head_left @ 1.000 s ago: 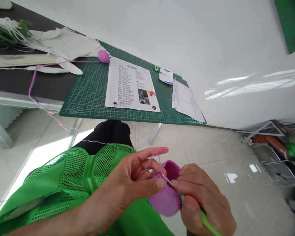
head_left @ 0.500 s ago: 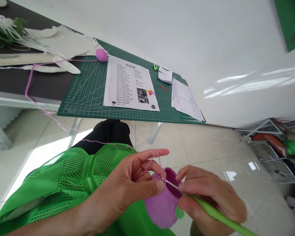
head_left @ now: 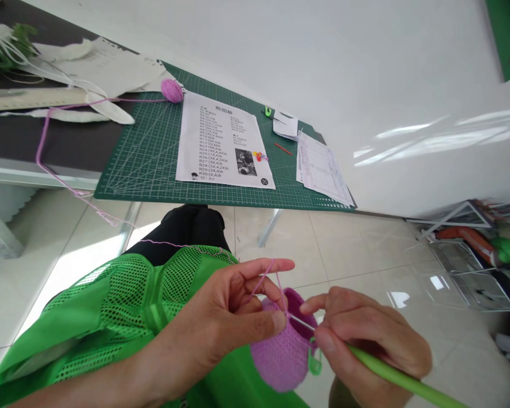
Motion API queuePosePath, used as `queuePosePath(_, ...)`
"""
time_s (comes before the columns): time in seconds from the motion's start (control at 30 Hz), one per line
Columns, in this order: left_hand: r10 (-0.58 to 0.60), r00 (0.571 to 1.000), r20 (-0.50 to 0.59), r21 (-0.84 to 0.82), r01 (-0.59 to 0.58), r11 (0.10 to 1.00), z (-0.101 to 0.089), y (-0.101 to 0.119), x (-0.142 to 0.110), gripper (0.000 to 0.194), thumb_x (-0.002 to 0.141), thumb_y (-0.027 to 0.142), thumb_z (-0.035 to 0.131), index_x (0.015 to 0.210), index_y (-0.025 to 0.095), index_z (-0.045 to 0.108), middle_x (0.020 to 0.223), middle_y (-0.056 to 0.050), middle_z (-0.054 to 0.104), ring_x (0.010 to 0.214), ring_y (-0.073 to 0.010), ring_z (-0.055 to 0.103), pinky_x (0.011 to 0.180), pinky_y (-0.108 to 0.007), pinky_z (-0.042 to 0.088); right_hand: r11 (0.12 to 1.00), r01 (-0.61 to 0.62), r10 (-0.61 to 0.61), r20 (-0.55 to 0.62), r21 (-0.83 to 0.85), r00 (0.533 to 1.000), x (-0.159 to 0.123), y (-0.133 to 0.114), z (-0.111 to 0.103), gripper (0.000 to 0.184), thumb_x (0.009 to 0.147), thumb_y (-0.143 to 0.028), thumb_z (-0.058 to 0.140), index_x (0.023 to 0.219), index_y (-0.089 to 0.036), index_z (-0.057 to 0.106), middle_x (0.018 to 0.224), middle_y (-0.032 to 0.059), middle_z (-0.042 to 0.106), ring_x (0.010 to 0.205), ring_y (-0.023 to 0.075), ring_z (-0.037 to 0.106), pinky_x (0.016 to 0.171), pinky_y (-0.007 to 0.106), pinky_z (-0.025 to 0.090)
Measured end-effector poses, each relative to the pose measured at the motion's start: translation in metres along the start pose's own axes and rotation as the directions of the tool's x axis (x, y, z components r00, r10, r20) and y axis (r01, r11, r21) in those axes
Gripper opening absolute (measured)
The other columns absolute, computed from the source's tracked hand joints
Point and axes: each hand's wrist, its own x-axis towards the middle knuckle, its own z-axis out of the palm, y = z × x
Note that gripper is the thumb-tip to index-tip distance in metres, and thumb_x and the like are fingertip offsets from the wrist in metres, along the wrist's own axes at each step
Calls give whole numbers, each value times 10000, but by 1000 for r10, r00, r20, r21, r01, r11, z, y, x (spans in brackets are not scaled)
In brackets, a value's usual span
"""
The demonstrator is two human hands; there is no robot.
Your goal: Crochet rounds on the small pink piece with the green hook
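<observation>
A cup-shaped pink crochet piece (head_left: 278, 360) hangs from my left hand (head_left: 238, 311), its rim pinched between thumb and fingers. Pink yarn (head_left: 279, 283) loops over the raised left index finger and runs down to the stitches. My right hand (head_left: 365, 340) grips a crochet hook (head_left: 391, 371) by its green handle. The hook's metal shaft reaches the rim beside my left thumb; its tip is too small to make out. A green stitch marker (head_left: 314, 361) dangles from the rim near my right thumb.
Ahead, a green cutting mat (head_left: 153, 147) bears a printed pattern sheet (head_left: 221, 141), a pink yarn ball (head_left: 171, 90), more papers (head_left: 323, 170) and a red stick (head_left: 283, 149). White and green yarn (head_left: 8, 45) lies at far left. A metal rack (head_left: 471, 266) stands at right.
My right hand has moved slightly right, drawing the hook back so more of its shaft shows. The stitch marker now hangs in fuller view. My left hand keeps its grip.
</observation>
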Motion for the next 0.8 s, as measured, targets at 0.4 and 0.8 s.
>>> queuePosePath(0.4, -7, 995, 96, -19, 9, 1000, 2, -2, 2, 374, 838, 202, 909, 1191, 286, 821, 865, 26, 701, 702, -50, 571, 643, -131, 420, 986, -30, 41, -66, 166, 997, -8, 9, 1, 250, 954, -204, 691, 722, -185, 598, 533, -72, 505, 457, 58, 480, 547, 216, 639)
queuePosePath(0.8, 1, 997, 75, 90, -8, 996, 2, -10, 3, 445, 853, 294, 896, 1278, 268, 766, 896, 10, 697, 695, -91, 554, 644, -210, 412, 807, -258, 283, 36, 531, 958, -12, 13, 12, 291, 942, -346, 746, 732, -223, 586, 548, -89, 446, 496, 61, 452, 554, 151, 597)
